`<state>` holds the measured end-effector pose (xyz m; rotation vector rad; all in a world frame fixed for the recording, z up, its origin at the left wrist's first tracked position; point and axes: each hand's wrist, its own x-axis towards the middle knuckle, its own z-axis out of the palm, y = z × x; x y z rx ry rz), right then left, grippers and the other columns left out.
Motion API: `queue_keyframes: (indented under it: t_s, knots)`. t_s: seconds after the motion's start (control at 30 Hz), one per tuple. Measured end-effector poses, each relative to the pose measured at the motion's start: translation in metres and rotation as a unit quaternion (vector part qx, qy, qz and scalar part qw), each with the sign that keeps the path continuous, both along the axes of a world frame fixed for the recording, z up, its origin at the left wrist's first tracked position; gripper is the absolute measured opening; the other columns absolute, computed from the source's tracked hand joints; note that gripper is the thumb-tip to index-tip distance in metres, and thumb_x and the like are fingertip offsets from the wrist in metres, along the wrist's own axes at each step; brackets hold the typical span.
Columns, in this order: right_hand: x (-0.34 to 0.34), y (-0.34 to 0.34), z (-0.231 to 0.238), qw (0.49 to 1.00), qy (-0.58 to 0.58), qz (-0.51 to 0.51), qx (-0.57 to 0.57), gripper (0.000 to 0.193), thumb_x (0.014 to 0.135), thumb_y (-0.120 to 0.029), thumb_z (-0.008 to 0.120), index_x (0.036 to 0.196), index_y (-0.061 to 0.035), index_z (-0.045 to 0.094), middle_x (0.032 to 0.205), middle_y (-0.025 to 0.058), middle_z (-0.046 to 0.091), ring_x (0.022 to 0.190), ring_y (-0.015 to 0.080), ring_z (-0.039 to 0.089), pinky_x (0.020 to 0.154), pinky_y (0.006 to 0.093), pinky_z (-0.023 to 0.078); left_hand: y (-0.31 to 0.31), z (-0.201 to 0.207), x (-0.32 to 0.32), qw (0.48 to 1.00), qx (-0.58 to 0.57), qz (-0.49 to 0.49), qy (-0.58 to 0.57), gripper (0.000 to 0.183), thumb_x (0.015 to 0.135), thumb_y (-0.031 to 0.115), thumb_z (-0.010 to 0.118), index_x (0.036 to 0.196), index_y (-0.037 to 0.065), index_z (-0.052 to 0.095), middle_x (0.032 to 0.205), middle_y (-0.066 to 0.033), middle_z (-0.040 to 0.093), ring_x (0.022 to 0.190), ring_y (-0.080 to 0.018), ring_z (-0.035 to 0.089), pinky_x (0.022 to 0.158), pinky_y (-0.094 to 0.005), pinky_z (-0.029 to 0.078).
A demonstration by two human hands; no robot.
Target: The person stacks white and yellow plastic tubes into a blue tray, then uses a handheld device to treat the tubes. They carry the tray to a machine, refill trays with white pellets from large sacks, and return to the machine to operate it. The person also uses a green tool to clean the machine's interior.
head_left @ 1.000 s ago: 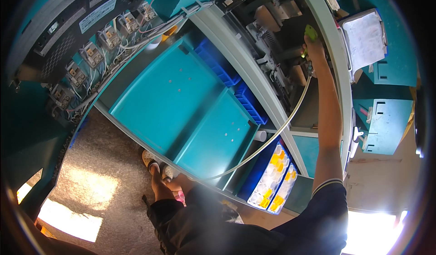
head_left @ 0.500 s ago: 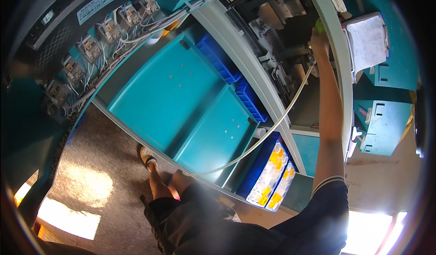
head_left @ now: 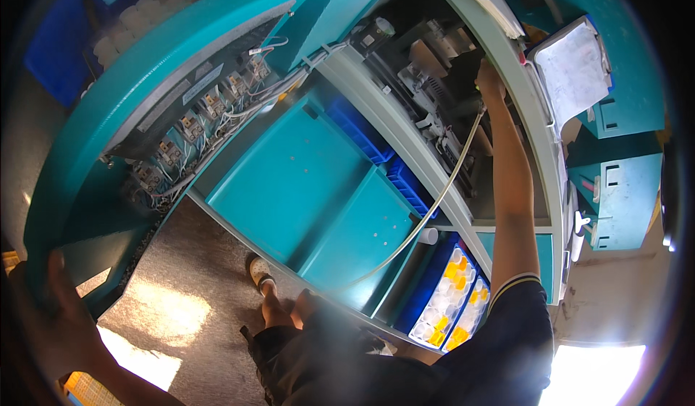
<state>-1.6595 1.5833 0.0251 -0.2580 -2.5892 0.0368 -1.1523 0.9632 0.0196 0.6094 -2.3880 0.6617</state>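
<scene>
My right arm stretches far forward into the machine's dark bay. My right hand is closed round the end of a pale air hose, on what looks like an air gun, mostly hidden in the fingers. The hose sags back towards my body across a teal panel. At the lower left, my left hand is at the edge of the swung-out teal door. Its thumb points up, and the fingers seem hooked round the edge, though shadow hides part of them. Wired terminal blocks line the door's inner side.
Metal mechanism parts fill the bay beside my right hand. Blue bins stand behind the teal panel. Trays of white and yellow pieces sit at its right. A clipboard with papers hangs at the far right.
My left hand has come into view at the door's edge. The view has shifted, showing more of the door. My right hand remains in the bay with the hose.
</scene>
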Motion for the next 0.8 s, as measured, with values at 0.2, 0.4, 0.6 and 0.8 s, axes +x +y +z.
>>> queue_keyframes:
  t_s: [0.2, 0.4, 0.6, 0.8]
  knots:
    - [0.081, -0.025, 0.004, 0.919, -0.087, 0.075, -0.376, 0.027, 0.094, -0.02, 0.058, 0.109, 0.0005, 0.048, 0.066, 0.0058, 0.05, 0.047, 0.0171, 0.055, 0.04, 0.0299, 0.044, 0.011, 0.001, -0.012, 0.998, 0.041, 0.032, 0.039, 0.049, 0.084, 0.063, 0.059, 0.092, 0.015, 0.059, 0.081, -0.0036, 0.062, 0.07, -0.0245, 0.063, 0.057, -0.0363, 0.048]
    - [0.148, -0.026, 0.006, 0.984, -0.097, 0.028, -0.148, 0.044, 0.095, -0.032, 0.054, 0.117, 0.0043, 0.045, 0.075, 0.0158, 0.065, 0.064, 0.027, 0.067, 0.062, 0.0416, 0.053, 0.03, 0.013, -0.021, 0.998, 0.023, 0.036, 0.053, 0.052, 0.084, 0.066, 0.057, 0.084, 0.014, 0.056, 0.076, -0.0007, 0.059, 0.069, -0.0226, 0.062, 0.056, -0.0358, 0.047]
    - [0.155, 0.0, -0.018, 0.926, -0.168, 0.025, -0.336, 0.031, 0.095, -0.022, 0.058, 0.115, -0.0015, 0.046, 0.072, 0.0079, 0.058, 0.046, 0.0177, 0.056, 0.042, 0.0314, 0.043, 0.037, 0.015, -0.02, 0.996, 0.006, -0.001, 0.088, 0.052, 0.084, 0.067, 0.056, 0.08, 0.015, 0.053, 0.075, 0.0, 0.058, 0.067, -0.0198, 0.062, 0.054, -0.0342, 0.048]
    - [0.161, 0.024, -0.021, 0.904, -0.24, 0.039, -0.353, 0.028, 0.094, -0.022, 0.056, 0.099, 0.0062, 0.055, 0.069, 0.0126, 0.063, 0.051, 0.0225, 0.064, 0.049, 0.0353, 0.049, 0.045, 0.018, -0.017, 0.994, -0.001, -0.02, 0.105, 0.052, 0.084, 0.065, 0.058, 0.08, 0.014, 0.053, 0.074, -0.0004, 0.059, 0.067, -0.0195, 0.063, 0.054, -0.0335, 0.048]
